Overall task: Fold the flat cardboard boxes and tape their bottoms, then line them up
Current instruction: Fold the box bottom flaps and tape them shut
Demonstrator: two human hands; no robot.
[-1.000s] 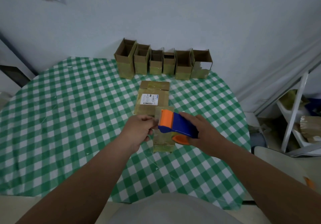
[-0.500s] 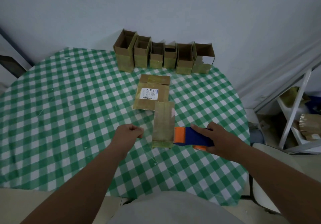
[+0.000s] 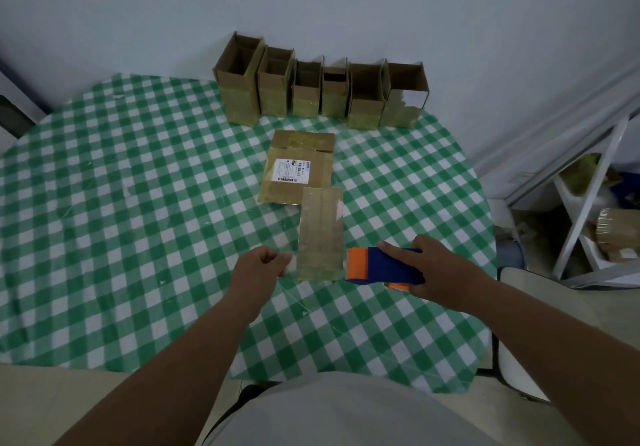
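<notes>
A narrow flat brown cardboard box [image 3: 320, 234], glossy with clear tape, lies on the round table under a green-and-white checked tablecloth [image 3: 138, 203], its long side running away from the person. Its far end overlaps the near right corner of a wider flat brown cardboard box with a white printed label [image 3: 297, 167], which lies just beyond it.

The left hand [image 3: 258, 267] sits just left of the narrow box's near end, fingers curled with thumb and forefinger pressed together; a faint clear strip of tape seems to run from that pinch across the box's near end towards the dispenser, though it is too transparent to be sure. The right hand [image 3: 438, 269] grasps a blue and orange tape dispenser [image 3: 382, 266] just right of the same near end, its orange front nearly touching the box edge.

At the table's far edge, against the pale wall, six folded open-topped brown cardboard boxes [image 3: 320, 94] stand upright in a row, side by side.
</notes>
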